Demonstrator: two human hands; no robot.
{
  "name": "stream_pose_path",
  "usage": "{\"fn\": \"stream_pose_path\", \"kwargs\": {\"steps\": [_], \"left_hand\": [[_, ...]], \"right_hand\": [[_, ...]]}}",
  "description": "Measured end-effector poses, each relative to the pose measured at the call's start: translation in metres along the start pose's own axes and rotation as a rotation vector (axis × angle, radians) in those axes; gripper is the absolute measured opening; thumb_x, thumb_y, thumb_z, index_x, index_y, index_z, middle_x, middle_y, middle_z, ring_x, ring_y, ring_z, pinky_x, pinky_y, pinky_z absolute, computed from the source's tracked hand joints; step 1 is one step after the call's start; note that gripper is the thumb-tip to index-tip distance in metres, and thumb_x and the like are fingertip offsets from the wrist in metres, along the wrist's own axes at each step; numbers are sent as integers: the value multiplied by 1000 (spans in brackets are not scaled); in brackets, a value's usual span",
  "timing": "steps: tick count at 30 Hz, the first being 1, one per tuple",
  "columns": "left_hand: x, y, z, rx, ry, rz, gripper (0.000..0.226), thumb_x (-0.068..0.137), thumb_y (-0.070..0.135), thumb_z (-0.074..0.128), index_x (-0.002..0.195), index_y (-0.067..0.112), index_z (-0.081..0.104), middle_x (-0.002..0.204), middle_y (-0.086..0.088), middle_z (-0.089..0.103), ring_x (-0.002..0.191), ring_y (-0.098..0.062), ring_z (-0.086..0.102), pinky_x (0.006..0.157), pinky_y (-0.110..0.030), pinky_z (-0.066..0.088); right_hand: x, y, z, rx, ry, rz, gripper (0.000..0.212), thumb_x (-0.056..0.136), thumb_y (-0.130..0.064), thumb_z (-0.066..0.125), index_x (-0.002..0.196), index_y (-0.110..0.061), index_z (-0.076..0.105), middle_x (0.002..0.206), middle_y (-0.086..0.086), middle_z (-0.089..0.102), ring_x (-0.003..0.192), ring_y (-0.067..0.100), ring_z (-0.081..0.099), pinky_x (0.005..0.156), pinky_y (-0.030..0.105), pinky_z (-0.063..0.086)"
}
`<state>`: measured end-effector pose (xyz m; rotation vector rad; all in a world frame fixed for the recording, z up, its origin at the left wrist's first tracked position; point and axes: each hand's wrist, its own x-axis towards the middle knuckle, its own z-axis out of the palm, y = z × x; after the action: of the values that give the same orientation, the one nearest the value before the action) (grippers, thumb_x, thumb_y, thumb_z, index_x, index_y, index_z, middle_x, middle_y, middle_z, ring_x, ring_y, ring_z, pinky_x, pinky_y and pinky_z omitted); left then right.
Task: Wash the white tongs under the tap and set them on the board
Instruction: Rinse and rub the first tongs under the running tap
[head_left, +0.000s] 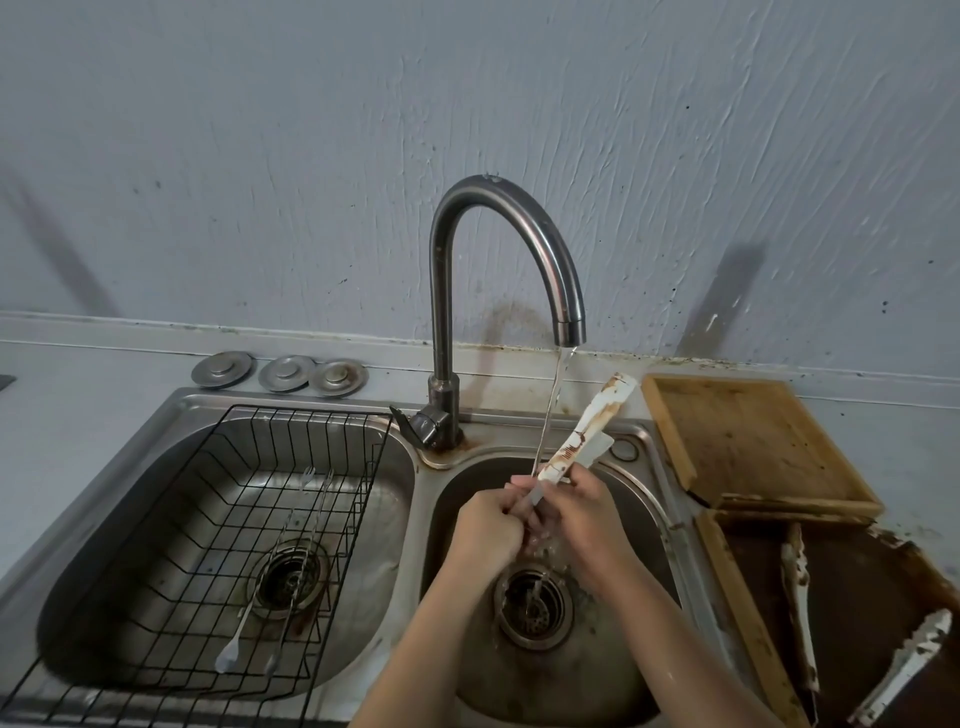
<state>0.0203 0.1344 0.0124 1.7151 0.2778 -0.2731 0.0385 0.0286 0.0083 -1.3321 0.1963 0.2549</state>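
Both hands hold white tongs, stained rusty brown, over the right sink basin. The tongs point up and to the right, toward the wooden board. My left hand grips their lower end, and my right hand wraps around them just above it. A thin stream of water runs from the curved steel tap onto the tongs and my fingers. The board lies bare on the counter to the right of the sink.
A second pair of stained white tongs lies open on a dark, dirty tray at the lower right. The left basin holds a black wire rack with forks. Three metal sink plugs sit behind it.
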Motion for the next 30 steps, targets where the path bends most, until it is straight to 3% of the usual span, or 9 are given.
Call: {"fn": "stream_pose_path", "kwargs": {"steps": [4, 11, 14, 16, 19, 22, 24, 27, 30], "left_hand": [[1, 0, 0, 79, -12, 42, 37, 96, 15, 47, 60, 14, 56, 54, -2, 56, 46, -10, 53, 51, -20, 46], [6, -11, -6, 203, -83, 72, 33, 93, 23, 52, 63, 23, 65, 62, 0, 64, 62, -13, 61, 70, -29, 50], [6, -16, -4, 141, -156, 44, 28, 92, 23, 56, 65, 24, 67, 64, 0, 64, 63, -13, 59, 71, -31, 49], [8, -21, -8, 145, -65, 48, 25, 89, 20, 60, 65, 25, 66, 66, 4, 64, 68, -13, 60, 70, -27, 46], [18, -29, -24, 192, 234, 44, 10, 87, 17, 59, 88, 19, 69, 81, 7, 65, 83, -14, 62, 67, -20, 41], [23, -24, -33, 33, 142, 51, 17, 90, 11, 56, 99, 12, 70, 85, 0, 68, 80, -14, 61, 72, -24, 49], [22, -17, -26, -55, 44, 96, 19, 90, 7, 56, 87, 18, 71, 80, 1, 71, 81, -13, 65, 81, -28, 52], [17, -8, -7, -221, -50, 95, 16, 89, 7, 59, 84, 15, 72, 72, -2, 70, 60, -7, 62, 56, -16, 49], [18, -8, 3, -317, 45, 41, 6, 83, 6, 66, 81, 10, 69, 63, -3, 67, 50, -9, 58, 47, -17, 47]], "right_hand": [[5, -1, 10, 28, 17, -67, 29, 91, 3, 51, 119, -1, 48, 96, 18, 71, 91, 27, 71, 86, 49, 51], [3, -1, 10, 70, -2, -67, 20, 97, -5, 39, 114, -8, 50, 81, 18, 68, 72, 23, 72, 52, 23, 55], [7, 3, 6, 12, 64, -50, 19, 99, -14, 40, 104, -9, 57, 71, 11, 63, 68, 24, 68, 63, 34, 59], [11, 5, -1, -94, 134, -66, 22, 98, -21, 41, 96, -11, 60, 63, 6, 57, 63, 23, 60, 70, 42, 56], [13, -1, -13, -290, 161, -94, 30, 99, -26, 38, 89, -6, 58, 51, 0, 45, 45, 14, 43, 50, 30, 43], [11, -9, -19, -570, 106, -105, 32, 98, -26, 39, 80, -11, 60, 53, -1, 47, 42, 9, 39, 44, 25, 35], [10, -12, -14, -765, 15, -120, 24, 96, -21, 42, 79, -17, 59, 60, -2, 51, 46, 9, 43, 45, 22, 34], [7, -15, -5, -947, -107, -108, 15, 90, -16, 47, 102, -17, 55, 86, 0, 61, 66, 9, 54, 51, 21, 35], [3, -19, -8, -1029, -137, -138, 19, 89, -18, 47, 106, -15, 55, 92, 5, 64, 70, 12, 57, 52, 22, 37]]}}
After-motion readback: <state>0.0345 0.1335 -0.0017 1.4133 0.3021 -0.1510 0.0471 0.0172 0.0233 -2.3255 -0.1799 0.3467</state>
